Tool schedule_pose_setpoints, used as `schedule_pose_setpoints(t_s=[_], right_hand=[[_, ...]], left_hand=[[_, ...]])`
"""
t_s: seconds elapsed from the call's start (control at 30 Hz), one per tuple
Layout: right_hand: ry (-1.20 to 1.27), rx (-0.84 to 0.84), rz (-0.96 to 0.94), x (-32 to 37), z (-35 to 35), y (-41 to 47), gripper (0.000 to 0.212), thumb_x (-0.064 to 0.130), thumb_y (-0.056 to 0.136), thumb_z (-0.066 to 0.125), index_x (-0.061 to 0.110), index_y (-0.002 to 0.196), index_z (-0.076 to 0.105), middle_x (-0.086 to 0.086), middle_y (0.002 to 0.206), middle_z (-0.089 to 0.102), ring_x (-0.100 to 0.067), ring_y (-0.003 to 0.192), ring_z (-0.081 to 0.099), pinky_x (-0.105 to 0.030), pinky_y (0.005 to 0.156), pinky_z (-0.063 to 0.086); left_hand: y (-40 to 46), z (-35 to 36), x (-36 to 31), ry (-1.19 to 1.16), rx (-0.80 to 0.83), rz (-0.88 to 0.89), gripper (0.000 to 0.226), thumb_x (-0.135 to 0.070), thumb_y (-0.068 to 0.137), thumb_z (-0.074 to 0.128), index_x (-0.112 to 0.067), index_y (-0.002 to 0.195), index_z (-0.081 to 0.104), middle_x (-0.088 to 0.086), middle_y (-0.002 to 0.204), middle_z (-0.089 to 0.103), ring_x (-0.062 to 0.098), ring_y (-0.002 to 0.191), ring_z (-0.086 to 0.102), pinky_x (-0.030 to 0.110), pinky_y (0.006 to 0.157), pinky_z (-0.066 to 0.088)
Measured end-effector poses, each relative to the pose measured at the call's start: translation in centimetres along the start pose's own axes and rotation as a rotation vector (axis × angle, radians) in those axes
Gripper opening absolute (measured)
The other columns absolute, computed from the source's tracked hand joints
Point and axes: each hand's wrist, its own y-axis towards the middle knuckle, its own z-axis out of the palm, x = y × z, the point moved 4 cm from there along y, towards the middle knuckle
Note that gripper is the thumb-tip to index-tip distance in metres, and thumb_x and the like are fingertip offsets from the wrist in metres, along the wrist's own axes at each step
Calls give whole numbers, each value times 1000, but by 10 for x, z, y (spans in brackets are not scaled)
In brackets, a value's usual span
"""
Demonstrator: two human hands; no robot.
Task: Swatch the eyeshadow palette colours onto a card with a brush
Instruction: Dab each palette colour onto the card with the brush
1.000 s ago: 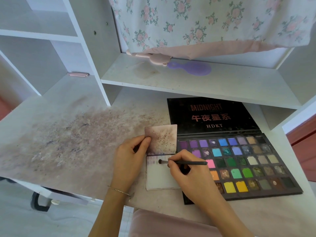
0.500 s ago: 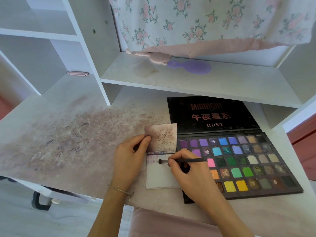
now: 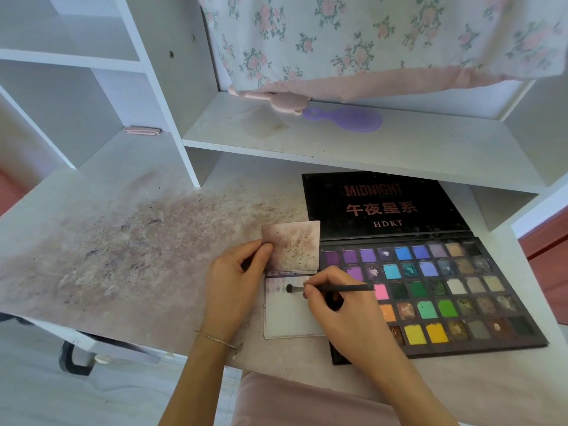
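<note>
The right hand (image 3: 344, 315) pinched a dark eyeshadow brush (image 3: 335, 289) near its head, the handle lying across toward the palette and the bristles touching the white card (image 3: 289, 315) near its upper left corner, beside faint purple streaks. The left hand (image 3: 233, 287) gripped a stained, speckled card (image 3: 292, 245) by its lower left corner, thumb on its face, holding it just above the white card. Both cards sat at the centre of the frame on the powder-smudged surface (image 3: 123, 241). Just right of them lay the open eyeshadow palette (image 3: 430, 290), its black lid (image 3: 384, 207) marked MIDNIGHT and HDKT lying flat behind the pans. On the shelf (image 3: 430, 149) above rested a purple hairbrush (image 3: 347, 118).
</note>
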Motion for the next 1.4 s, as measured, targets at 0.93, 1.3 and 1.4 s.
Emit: schedule_pose_setpoints(t_s=[0.93,1.3,1.4], right_hand=[[285,-529,51,-31,-89,-21,27,2,90,47,23,81,61,16,70,67,2,66,61,-6,59,46],[-35,-626,114,-63,-119,-32,28,4,87,51,32,85,51,11,82,58,1,76,58,-11,57,49],[-97,-603,108,-64,-116,-32,20,1,85,53,21,89,55,15,79,56,6,74,57,-7,56,45]], left_hand=[[2,1,4,10,-7,-11,17,-21,85,60,-34,95,66,-32,77,60,-5,75,59,11,66,45],[2,3,4,24,-12,-3,19,-22,85,59,-39,90,62,-29,78,60,-2,75,59,16,65,42],[2,3,5,14,-10,1,17,-22,85,59,-37,92,63,-25,79,62,0,77,59,18,67,43]])
